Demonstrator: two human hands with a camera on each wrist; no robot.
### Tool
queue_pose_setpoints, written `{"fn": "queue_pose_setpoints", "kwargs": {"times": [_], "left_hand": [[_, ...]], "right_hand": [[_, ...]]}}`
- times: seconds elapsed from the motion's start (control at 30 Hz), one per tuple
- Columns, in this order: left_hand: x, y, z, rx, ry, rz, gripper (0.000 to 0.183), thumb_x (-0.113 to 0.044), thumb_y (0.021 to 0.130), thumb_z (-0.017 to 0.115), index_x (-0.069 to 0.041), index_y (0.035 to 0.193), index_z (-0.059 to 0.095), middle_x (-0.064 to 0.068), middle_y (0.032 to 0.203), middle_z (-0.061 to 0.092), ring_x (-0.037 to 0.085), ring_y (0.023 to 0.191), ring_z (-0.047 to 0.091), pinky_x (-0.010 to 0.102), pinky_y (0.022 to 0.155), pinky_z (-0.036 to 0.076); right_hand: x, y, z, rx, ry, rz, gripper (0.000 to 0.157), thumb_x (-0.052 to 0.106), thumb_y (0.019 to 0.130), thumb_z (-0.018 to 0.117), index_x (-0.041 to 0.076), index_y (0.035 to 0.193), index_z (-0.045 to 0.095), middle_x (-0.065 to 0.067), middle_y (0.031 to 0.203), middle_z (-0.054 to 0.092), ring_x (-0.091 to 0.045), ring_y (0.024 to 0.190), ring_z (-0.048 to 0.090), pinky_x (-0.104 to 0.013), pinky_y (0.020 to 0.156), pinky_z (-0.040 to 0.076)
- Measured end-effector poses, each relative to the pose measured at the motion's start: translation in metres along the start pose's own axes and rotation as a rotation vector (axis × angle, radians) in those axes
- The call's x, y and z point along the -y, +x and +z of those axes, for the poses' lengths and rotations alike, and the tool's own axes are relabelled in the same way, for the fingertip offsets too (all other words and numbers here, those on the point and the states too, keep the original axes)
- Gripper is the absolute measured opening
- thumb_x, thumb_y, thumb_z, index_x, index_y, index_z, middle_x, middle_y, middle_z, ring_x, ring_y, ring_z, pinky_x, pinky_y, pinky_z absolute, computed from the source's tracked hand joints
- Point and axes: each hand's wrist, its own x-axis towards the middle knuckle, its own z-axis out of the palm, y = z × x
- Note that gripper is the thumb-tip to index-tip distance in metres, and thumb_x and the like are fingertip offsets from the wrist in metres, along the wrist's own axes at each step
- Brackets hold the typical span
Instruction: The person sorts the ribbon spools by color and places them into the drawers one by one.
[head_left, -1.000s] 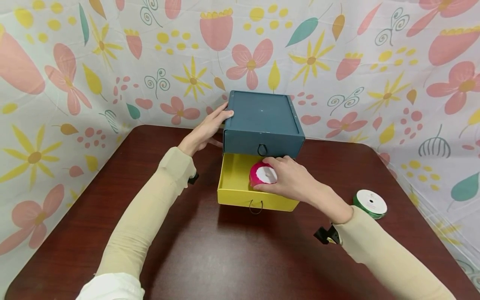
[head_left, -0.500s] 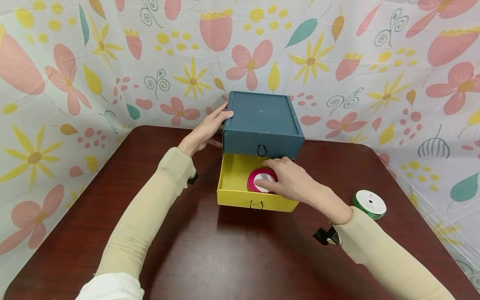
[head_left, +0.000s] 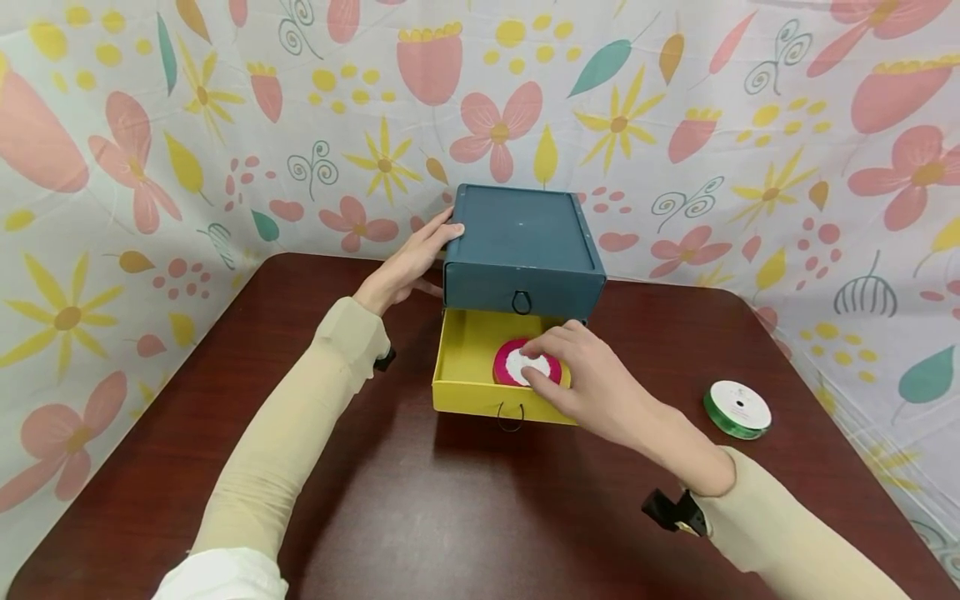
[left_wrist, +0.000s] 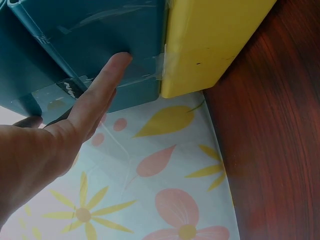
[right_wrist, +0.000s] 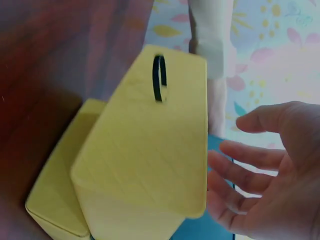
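A small chest of drawers (head_left: 521, 225) with a blue top stands on the table. Its lower yellow drawer (head_left: 465, 395) is pulled out toward me. Inside that drawer lies a spool of pink ribbon (head_left: 504, 367) with a white centre, flat and partly covered by my right fingers in the head view. My right hand (head_left: 603, 387) hovers over the drawer's right front corner, thumb and fingers apart, holding nothing. The left hand (head_left: 401, 267) rests along the chest's left side, thumb at the top edge. In the left wrist view, a straight finger (left_wrist: 102, 87) touches the blue side wall.
On the right of the dark wooden table (head_left: 450, 517) lies a spool of green ribbon (head_left: 738, 410) with a white face. The blue upper drawer (head_left: 483, 287) is closed and has a black loop pull. Patterned cloth (head_left: 300, 100) hangs close behind the table.
My right hand has let go of the pink ribbon spool, which now lies flat in the yellow drawer, and has drawn back slightly right and toward me. The left hand stays put.
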Motion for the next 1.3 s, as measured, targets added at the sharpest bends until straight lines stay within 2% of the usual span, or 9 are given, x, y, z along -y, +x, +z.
{"fn": "queue_pose_setpoints", "kwargs": {"times": [0.2, 0.27, 0.4, 0.5, 0.6, 0.83, 1.03, 1.13, 1.3], "left_hand": [[0.001, 0.001, -0.001, 0.0, -0.001, 0.013, 0.067, -0.063, 0.091, 0.048, -0.053, 0.149, 0.016, 0.001, 0.15, 0.038, 0.027, 0.129, 0.047, 0.053, 0.082, 0.055], [0.002, 0.001, -0.001, 0.002, -0.002, 0.014, 0.066, -0.063, 0.091, 0.048, -0.053, 0.149, 0.016, 0.0, 0.15, 0.038, 0.027, 0.129, 0.047, 0.053, 0.083, 0.055], [0.002, 0.0, -0.001, -0.001, -0.004, 0.014, 0.065, -0.062, 0.092, 0.047, -0.053, 0.149, 0.015, -0.001, 0.152, 0.036, 0.026, 0.13, 0.047, 0.053, 0.083, 0.055], [0.003, -0.001, -0.001, -0.008, -0.003, 0.012, 0.065, -0.062, 0.092, 0.047, -0.053, 0.149, 0.015, 0.0, 0.151, 0.037, 0.026, 0.129, 0.047, 0.053, 0.083, 0.055], [0.003, -0.002, 0.0, -0.009, -0.002, 0.009, 0.066, -0.062, 0.092, 0.047, -0.053, 0.149, 0.016, 0.001, 0.15, 0.038, 0.026, 0.128, 0.048, 0.053, 0.084, 0.055], [0.002, -0.001, 0.001, -0.005, -0.006, 0.019, 0.065, -0.062, 0.092, 0.047, -0.053, 0.149, 0.016, 0.001, 0.15, 0.037, 0.027, 0.127, 0.048, 0.053, 0.083, 0.055], [0.002, -0.002, 0.001, -0.002, 0.004, 0.021, 0.065, -0.062, 0.092, 0.046, -0.053, 0.149, 0.016, 0.002, 0.15, 0.038, 0.027, 0.127, 0.049, 0.053, 0.083, 0.055], [0.002, -0.001, 0.001, -0.002, 0.009, 0.023, 0.065, -0.062, 0.092, 0.046, -0.053, 0.149, 0.016, 0.003, 0.148, 0.04, 0.027, 0.126, 0.05, 0.053, 0.083, 0.055], [0.001, -0.001, 0.001, -0.004, 0.005, 0.019, 0.066, -0.062, 0.092, 0.047, -0.052, 0.149, 0.016, 0.003, 0.146, 0.042, 0.028, 0.123, 0.052, 0.052, 0.083, 0.055]], "right_hand": [[0.014, -0.018, 0.005, -0.005, 0.11, -0.085, 0.015, 0.016, 0.081, 0.077, 0.017, 0.094, 0.07, 0.012, 0.084, 0.065, -0.005, 0.078, 0.054, -0.02, 0.065, 0.052], [0.017, -0.023, 0.007, 0.076, 0.176, -0.08, 0.01, 0.018, 0.085, 0.074, 0.021, 0.093, 0.07, 0.015, 0.077, 0.062, -0.002, 0.071, 0.052, -0.019, 0.061, 0.05], [0.015, -0.031, 0.015, 0.331, 0.381, 0.023, 0.004, 0.027, 0.092, 0.067, 0.024, 0.095, 0.069, 0.012, 0.067, 0.06, -0.002, 0.058, 0.053, -0.019, 0.055, 0.048], [0.008, -0.035, 0.024, 0.482, 0.513, 0.106, 0.011, 0.031, 0.095, 0.062, 0.022, 0.094, 0.069, 0.002, 0.064, 0.062, -0.009, 0.054, 0.057, -0.023, 0.053, 0.05], [0.001, -0.041, 0.034, 0.564, 0.611, 0.162, 0.021, 0.032, 0.097, 0.058, 0.016, 0.093, 0.07, -0.008, 0.064, 0.064, -0.016, 0.052, 0.06, -0.027, 0.051, 0.051], [-0.011, -0.051, 0.055, 0.61, 0.939, 0.377, 0.044, 0.034, 0.102, 0.047, -0.006, 0.113, 0.062, -0.011, 0.068, 0.067, -0.015, 0.052, 0.059, -0.025, 0.049, 0.048], [-0.013, -0.048, 0.062, 0.627, 1.234, 0.514, 0.05, 0.034, 0.101, 0.049, -0.01, 0.122, 0.055, 0.001, 0.069, 0.066, -0.008, 0.054, 0.057, -0.021, 0.052, 0.047], [-0.012, -0.046, 0.063, 0.624, 1.305, 0.53, 0.042, 0.031, 0.101, 0.049, -0.007, 0.118, 0.058, 0.003, 0.068, 0.066, -0.006, 0.054, 0.057, -0.019, 0.053, 0.047], [-0.01, -0.045, 0.065, 0.601, 1.317, 0.575, 0.036, 0.028, 0.1, 0.051, -0.004, 0.112, 0.062, 0.004, 0.066, 0.064, -0.006, 0.053, 0.055, -0.019, 0.052, 0.047]]}}
